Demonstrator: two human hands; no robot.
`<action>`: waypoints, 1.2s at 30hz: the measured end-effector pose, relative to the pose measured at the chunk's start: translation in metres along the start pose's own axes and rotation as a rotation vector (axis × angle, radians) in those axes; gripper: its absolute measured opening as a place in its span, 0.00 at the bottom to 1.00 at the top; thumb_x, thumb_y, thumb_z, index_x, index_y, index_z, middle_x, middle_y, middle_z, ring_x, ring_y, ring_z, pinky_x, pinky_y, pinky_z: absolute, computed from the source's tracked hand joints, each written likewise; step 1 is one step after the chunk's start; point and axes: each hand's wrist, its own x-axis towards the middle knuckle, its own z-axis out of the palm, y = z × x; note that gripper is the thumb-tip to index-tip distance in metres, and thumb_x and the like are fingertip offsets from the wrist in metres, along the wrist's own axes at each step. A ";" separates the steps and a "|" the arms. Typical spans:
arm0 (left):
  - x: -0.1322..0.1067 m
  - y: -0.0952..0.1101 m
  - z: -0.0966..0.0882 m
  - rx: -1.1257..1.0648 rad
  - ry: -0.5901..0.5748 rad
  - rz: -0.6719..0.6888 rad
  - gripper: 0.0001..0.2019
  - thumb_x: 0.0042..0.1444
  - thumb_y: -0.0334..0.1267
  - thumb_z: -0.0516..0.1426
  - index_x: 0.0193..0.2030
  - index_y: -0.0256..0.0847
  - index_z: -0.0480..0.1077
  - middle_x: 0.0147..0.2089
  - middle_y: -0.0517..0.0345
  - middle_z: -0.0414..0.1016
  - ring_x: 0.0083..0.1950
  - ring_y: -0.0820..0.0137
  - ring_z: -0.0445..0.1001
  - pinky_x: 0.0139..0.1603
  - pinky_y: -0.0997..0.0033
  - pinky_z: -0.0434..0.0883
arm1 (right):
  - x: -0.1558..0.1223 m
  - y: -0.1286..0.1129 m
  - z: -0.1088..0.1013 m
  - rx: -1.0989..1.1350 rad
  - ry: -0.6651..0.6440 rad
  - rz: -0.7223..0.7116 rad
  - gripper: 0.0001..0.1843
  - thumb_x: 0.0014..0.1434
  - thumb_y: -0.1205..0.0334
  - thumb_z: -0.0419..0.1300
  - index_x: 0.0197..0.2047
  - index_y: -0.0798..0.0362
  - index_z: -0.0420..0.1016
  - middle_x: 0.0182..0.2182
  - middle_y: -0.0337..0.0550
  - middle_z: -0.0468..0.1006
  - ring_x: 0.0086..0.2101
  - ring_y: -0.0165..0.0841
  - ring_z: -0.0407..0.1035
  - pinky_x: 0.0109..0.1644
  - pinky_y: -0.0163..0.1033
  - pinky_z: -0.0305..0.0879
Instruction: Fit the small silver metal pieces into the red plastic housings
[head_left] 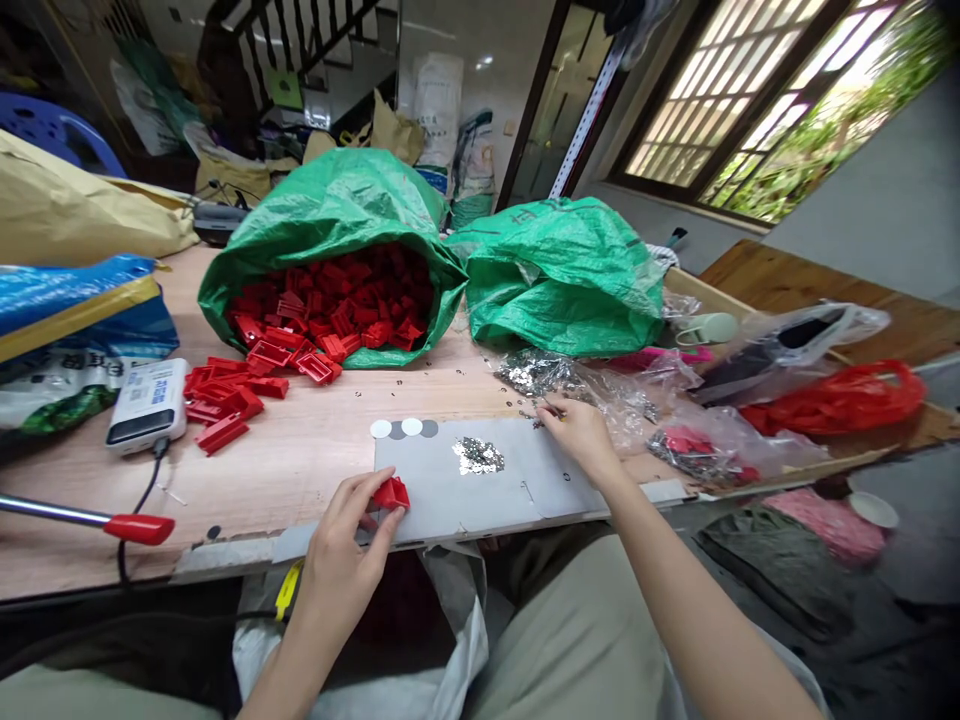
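My left hand (349,525) is closed on a small red plastic box-shaped part (392,493), held with its hollow side up at the left end of a grey sheet (427,500) on the table. My right hand (581,435) is pinched at the sheet's far right edge, beside scattered small metal pieces. Something thin and dark shows at its fingertips, too small to name. Between the hands, a pile of small shiny metal pieces (478,456) lies on the sheet. White and grey discs (412,427) sit in a row along its far left edge.
A green sack (352,190) spills red parts (225,400) onto the table (300,480); a second green sack (562,270) stands beside it. Plastic bags (600,390) of metal pieces lie right. A white power bank (150,400) with a cable and a red-tipped lever (139,529) are left.
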 end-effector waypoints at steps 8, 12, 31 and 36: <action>0.006 -0.013 -0.001 0.091 0.012 0.012 0.18 0.61 0.46 0.60 0.57 0.48 0.73 0.47 0.54 0.80 0.40 0.65 0.79 0.45 0.64 0.77 | -0.020 -0.004 -0.019 0.278 -0.035 0.135 0.31 0.58 0.34 0.54 0.27 0.57 0.76 0.18 0.39 0.67 0.21 0.31 0.58 0.25 0.36 0.52; 0.004 -0.011 -0.002 -0.001 0.033 -0.097 0.17 0.59 0.45 0.62 0.54 0.48 0.73 0.47 0.56 0.81 0.42 0.64 0.81 0.47 0.63 0.78 | -0.040 -0.036 -0.024 0.392 -0.130 0.134 0.31 0.58 0.34 0.55 0.31 0.56 0.77 0.21 0.41 0.71 0.21 0.29 0.57 0.24 0.35 0.52; 0.001 -0.006 -0.003 -0.173 0.037 -0.016 0.13 0.56 0.32 0.65 0.48 0.48 0.77 0.47 0.60 0.82 0.48 0.67 0.81 0.53 0.68 0.76 | -0.082 -0.169 0.022 0.365 -0.649 -0.187 0.19 0.65 0.53 0.54 0.24 0.51 0.57 0.21 0.34 0.63 0.25 0.30 0.56 0.30 0.36 0.48; 0.001 -0.005 -0.004 -0.210 0.069 -0.013 0.13 0.55 0.32 0.65 0.47 0.47 0.78 0.46 0.60 0.83 0.48 0.67 0.81 0.53 0.68 0.77 | -0.086 -0.176 0.027 0.424 -0.614 -0.141 0.18 0.63 0.53 0.57 0.24 0.51 0.59 0.21 0.34 0.64 0.25 0.30 0.57 0.30 0.36 0.50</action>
